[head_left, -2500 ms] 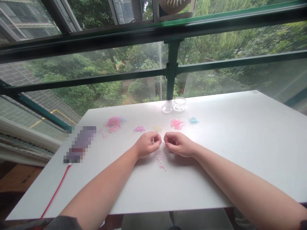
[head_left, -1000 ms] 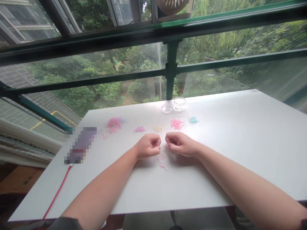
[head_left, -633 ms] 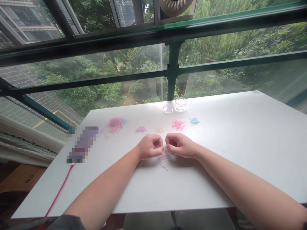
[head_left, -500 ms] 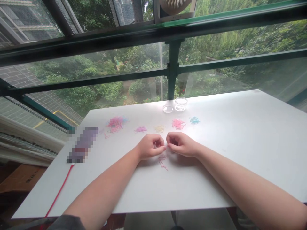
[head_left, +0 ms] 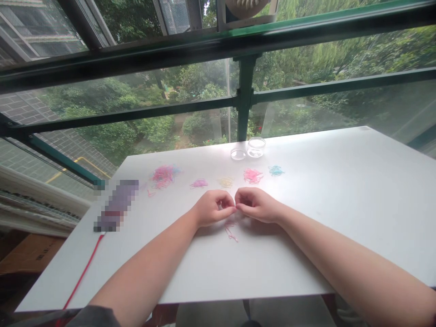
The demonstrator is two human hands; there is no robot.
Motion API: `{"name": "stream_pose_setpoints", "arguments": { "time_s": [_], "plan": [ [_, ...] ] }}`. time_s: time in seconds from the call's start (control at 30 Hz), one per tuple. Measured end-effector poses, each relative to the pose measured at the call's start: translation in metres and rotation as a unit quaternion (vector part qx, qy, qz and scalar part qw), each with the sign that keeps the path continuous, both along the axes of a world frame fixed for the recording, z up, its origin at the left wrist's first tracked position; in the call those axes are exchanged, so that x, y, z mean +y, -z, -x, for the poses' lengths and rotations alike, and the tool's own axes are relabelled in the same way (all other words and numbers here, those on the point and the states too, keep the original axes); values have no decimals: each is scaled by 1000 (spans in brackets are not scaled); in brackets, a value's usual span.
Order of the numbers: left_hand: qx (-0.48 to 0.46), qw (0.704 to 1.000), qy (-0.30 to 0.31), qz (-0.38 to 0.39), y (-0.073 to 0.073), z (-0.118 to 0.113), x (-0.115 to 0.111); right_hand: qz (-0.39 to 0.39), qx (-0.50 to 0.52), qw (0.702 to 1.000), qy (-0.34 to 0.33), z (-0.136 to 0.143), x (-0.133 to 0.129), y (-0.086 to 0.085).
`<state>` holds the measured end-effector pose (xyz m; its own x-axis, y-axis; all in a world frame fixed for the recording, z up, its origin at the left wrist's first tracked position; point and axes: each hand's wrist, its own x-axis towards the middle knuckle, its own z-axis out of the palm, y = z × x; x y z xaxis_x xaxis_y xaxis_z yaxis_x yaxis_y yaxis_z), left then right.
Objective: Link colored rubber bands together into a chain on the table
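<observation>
My left hand (head_left: 215, 209) and my right hand (head_left: 256, 205) meet over the middle of the white table, thumbs and fingertips pinched together. Whatever is between the fingertips is too small to make out. Just below them lie a few thin pink loops (head_left: 231, 231), like small rubber bands, partly hidden by the fingers. Beyond my hands are small sorted heaps: a purple heap (head_left: 199, 182), a pale yellow heap (head_left: 225, 182), a pink heap (head_left: 252, 175) and a light blue heap (head_left: 276, 170). A larger mixed heap (head_left: 164, 175) sits farther left.
At the table's far edge stand a clear round jar (head_left: 256, 147) and its clear lid (head_left: 238, 155). A blurred-out dark device (head_left: 119, 204) with a red cord (head_left: 83, 272) lies on the left. Behind the table (head_left: 357, 181) runs a green railing (head_left: 243, 100) with glass.
The fingertips of both hands have come slightly closer and now touch. The heaps and loops on the table have not moved; the view has shifted very slightly.
</observation>
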<state>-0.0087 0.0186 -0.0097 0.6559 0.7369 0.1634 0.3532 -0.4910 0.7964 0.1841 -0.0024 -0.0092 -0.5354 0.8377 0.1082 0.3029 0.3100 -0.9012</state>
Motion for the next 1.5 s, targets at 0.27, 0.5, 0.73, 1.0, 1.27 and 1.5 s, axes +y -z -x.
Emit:
{"name": "stream_pose_setpoints", "arguments": {
  "time_s": [0.27,0.5,0.73,1.0,1.27,1.5],
  "plan": [
    [1,1000,-4,1,1,0,-1,-5,-5,1000,2,0,2,3],
    [23,1000,10,12,-2,2,0,-2,-28,1000,-6,0,1,2],
    [21,1000,12,20,-3,3,1,8,6,1000,1,-2,3,5],
    [-3,1000,-5,8,-1,0,-1,11,4,1000,-7,-1,3,2],
    [-8,1000,-8,12,-1,-1,-1,14,12,1000,0,-1,2,2],
    [-9,1000,-10,3,-1,0,-1,13,-2,1000,-4,0,1,1]
  ]
}}
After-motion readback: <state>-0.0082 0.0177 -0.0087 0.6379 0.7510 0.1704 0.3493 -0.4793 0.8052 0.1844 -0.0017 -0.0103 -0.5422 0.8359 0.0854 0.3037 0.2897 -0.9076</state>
